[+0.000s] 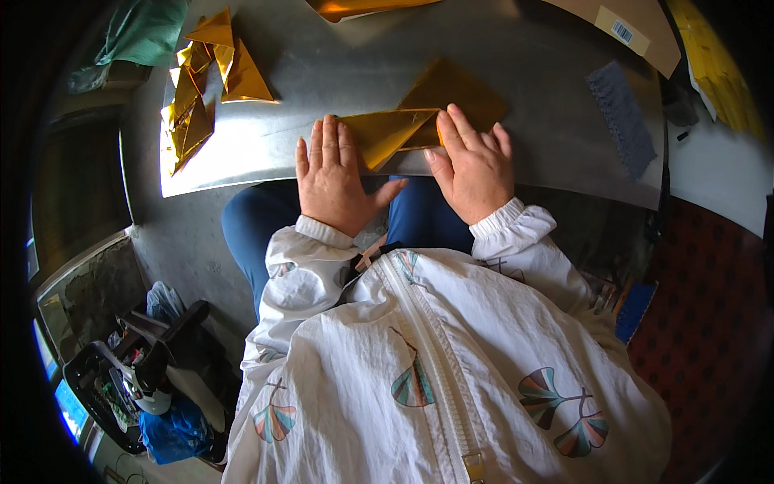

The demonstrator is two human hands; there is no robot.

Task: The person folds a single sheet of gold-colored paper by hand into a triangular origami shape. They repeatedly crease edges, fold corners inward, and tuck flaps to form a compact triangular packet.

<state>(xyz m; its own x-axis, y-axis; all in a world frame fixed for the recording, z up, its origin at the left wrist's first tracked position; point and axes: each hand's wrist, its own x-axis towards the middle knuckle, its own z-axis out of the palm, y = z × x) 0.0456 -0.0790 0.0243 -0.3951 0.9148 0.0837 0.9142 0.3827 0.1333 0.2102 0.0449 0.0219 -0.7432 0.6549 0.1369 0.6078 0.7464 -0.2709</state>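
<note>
White fabric comes nearest: a zipped jacket (pixel 339 419) printed with fan-shaped leaves spreads around 6 o'clock. Low down at 8 o'clock sits a blue plastic bag (pixel 173 431). Blue trousers (pixel 251 227) show at 9 o'clock, by the near edge of the grey metal surface (pixel 556 121).

Between 10 and 11 o'clock the left hand (pixel 330 184) lies palm down, its grip flat and unclosed: fingers straight, thumb spread, index finger touching the left end of a gold foil sheet (pixel 379 133). Between 1 and 2 o'clock the right hand (pixel 477 176) has a similarly loose, extended grip, fingertips at the sheet's other end. The sheet, folded into a long strip, lies at 12 o'clock between both hands. Just past it shows a darker gold shape (pixel 463 93); whether it is foil or reflection cannot be told.

Farther off, folded gold pieces (pixel 242 77) lie at 10 o'clock and a frayed grey-blue cloth (pixel 622 121) at 2. Between 1 and 2, a cardboard piece (pixel 653 24) bears a pale label (pixel 622 32) with a barcode, its print too small to read. More gold foil (pixel 367 8) shows at 12 o'clock, along the top edge.
</note>
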